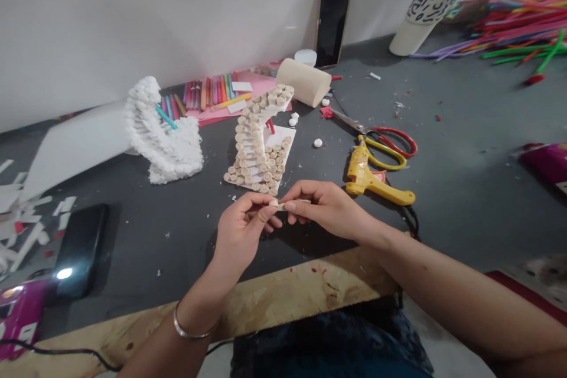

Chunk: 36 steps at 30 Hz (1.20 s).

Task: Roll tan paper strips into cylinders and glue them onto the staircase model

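Note:
Between the fingertips of both hands is a narrow cream paper strip, partly rolled into a small coil at its left end. My left hand pinches the coiled end. My right hand pinches the strip's straight part, its tail showing past the thumb. Just beyond the hands stands a curved staircase-like model, its edges and base covered with similar beige paper coils. A white, fluffy-looking model of similar shape is to its left. The yellow glue gun lies beside my right hand, touching or close to red-and-yellow-handled scissors.
A beige paper roll lies behind the coil model, near a phone leaning on the wall. Coloured sticks lie at the back. A black phone and white paper scraps lie left. A white tumbler and pipe cleaners occupy the back right.

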{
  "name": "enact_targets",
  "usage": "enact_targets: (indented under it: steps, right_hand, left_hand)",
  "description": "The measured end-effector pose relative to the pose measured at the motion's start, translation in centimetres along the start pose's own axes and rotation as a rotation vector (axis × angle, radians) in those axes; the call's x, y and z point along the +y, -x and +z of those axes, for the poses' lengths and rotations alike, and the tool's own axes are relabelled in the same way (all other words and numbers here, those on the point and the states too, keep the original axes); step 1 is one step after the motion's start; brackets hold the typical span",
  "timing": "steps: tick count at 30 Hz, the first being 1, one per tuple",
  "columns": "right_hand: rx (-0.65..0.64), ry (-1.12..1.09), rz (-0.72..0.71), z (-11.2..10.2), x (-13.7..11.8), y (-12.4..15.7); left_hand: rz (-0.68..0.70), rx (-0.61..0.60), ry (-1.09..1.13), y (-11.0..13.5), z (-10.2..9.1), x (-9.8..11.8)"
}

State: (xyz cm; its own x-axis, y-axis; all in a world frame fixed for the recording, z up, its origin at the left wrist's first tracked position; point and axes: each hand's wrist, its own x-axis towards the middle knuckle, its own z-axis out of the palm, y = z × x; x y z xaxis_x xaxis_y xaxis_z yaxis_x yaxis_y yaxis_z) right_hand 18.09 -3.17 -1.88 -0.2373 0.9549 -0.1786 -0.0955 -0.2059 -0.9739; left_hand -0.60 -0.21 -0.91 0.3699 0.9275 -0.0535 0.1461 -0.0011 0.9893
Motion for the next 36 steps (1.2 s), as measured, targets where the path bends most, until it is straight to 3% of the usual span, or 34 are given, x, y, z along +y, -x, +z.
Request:
enact_targets:
  steps: [4,11,15,20,29,32,36]
  right_hand:
    - [-0.061,-0.102,0.087,-0.1,-0.3,-0.1]
    - [-0.287,-0.178,0.227,-0.5,-0.4,0.0]
    - [-0.27,-0.003,0.193,-0.6,-0.8,0.1]
    - [-0.233,0.214,0.086,-0.6,-1.1,0.2]
    - [-0.249,0.051,0.049,-0.6,-0.6,0.2]
    - [-0.25,0.046,0.084,-0.6,-0.6,0.2]
    - [-0.219,0.096,0.133,-0.6,-0.5,0.2]
  left_hand:
    - [0.079,-0.036,-0.068,0.2,-0.2,-0.1]
    - [0.314,-0.116,-0.296,0.5,-0.6,-0.2]
    - [0.358,-0.124,-0.343,0.5,-0.6,0.0]
    - [0.296,-0.116,-0.282,0.5,-0.6,-0.1]
    - [0.237,-0.101,-0.136,0.4,-0.4,-0.1]
    - [0.295,-0.111,-0.225,0.3,-0.6,0.1]
    - [0.484,-0.129,-0.504,-0.1,-1.0,0.1]
